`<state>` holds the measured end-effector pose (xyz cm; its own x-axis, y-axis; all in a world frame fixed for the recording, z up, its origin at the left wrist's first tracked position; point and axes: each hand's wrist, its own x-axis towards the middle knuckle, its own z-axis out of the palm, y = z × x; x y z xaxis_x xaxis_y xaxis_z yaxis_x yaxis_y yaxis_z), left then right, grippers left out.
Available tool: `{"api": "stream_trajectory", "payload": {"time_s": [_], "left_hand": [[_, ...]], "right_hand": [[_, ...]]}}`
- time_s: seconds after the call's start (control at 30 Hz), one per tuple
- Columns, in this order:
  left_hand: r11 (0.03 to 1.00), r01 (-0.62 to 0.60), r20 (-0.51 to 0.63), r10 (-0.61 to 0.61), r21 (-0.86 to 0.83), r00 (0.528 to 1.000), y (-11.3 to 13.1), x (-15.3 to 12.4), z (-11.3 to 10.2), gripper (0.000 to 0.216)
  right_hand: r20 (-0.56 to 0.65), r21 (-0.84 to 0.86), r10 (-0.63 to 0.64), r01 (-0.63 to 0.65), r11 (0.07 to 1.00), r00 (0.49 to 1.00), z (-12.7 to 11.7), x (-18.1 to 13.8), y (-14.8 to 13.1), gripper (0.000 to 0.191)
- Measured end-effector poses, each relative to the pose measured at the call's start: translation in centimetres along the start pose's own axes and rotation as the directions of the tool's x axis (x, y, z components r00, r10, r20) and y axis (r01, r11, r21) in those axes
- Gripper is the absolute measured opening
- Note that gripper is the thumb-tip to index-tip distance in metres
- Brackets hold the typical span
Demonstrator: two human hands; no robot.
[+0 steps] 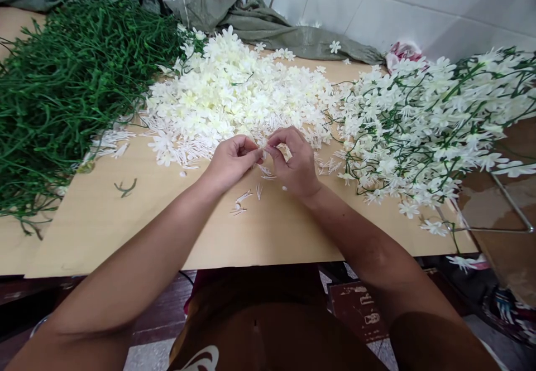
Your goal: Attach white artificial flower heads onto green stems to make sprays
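Observation:
My left hand (235, 162) and my right hand (294, 163) meet over the table, fingertips pinched together. Between them is a small white flower piece (264, 144), mostly hidden by the fingers; its exact shape cannot be made out. Just behind the hands spreads a heap of loose white artificial flower heads (226, 92), with thin white stamens (188, 150) along its near edge. A few more loose stamens (258, 191) lie on the board below my hands.
Green plastic stems (92, 75) are piled at the left. White flowers on green stems (402, 120) fill the right side, some overhanging the edge. A stem scrap (125, 188) lies on the wooden tabletop (138, 226). Grey-green cloth (293, 33) runs along the tiled wall (377, 3).

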<state>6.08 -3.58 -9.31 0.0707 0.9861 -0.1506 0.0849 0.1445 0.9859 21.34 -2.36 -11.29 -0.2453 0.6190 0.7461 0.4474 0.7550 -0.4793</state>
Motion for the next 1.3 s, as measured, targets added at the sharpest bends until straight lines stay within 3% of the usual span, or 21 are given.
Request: {"api": "stream_trajectory", "payload": {"time_s": [0.2,0.37,0.5,0.67,0.9,1.1,1.3], "left_hand": [[0.998,-0.014,0.043,0.017,-0.068,0.999,0.1,-0.1,-0.2,0.008],[0.987,-0.045,0.041,0.052,-0.152,0.998,0.4,0.1,-0.2,0.015],[0.986,-0.017,0.059,0.027,-0.164,0.998,0.1,0.3,-0.1,0.015],[0.982,0.003,0.094,0.015,-0.188,0.995,-0.1,0.1,-0.2,0.013],[0.996,-0.047,0.138,0.056,-0.07,0.989,0.1,0.0,-0.7,0.005],[0.991,-0.131,0.172,0.13,-0.008,0.976,-0.6,0.0,-0.9,0.017],[0.963,-0.209,0.253,0.162,0.17,0.954,-0.4,-0.4,-1.5,0.023]], "right_hand": [[0.051,0.205,0.263,-0.268,0.941,0.963,0.5,-0.3,0.4,0.006],[0.094,0.41,0.488,-0.48,0.775,0.868,0.4,0.0,0.4,0.013],[0.137,0.514,0.561,-0.543,0.664,0.816,0.4,0.2,0.0,0.017],[0.109,0.506,0.559,-0.53,0.681,0.822,0.5,0.1,-0.7,0.017],[0.13,0.428,0.508,-0.511,0.746,0.851,0.4,-0.4,-0.9,0.019],[0.254,0.245,0.468,-0.525,0.815,0.846,0.5,-0.7,-1.1,0.051],[0.386,-0.004,0.309,-0.333,0.943,0.869,-0.4,-0.4,-1.0,0.02]]}}
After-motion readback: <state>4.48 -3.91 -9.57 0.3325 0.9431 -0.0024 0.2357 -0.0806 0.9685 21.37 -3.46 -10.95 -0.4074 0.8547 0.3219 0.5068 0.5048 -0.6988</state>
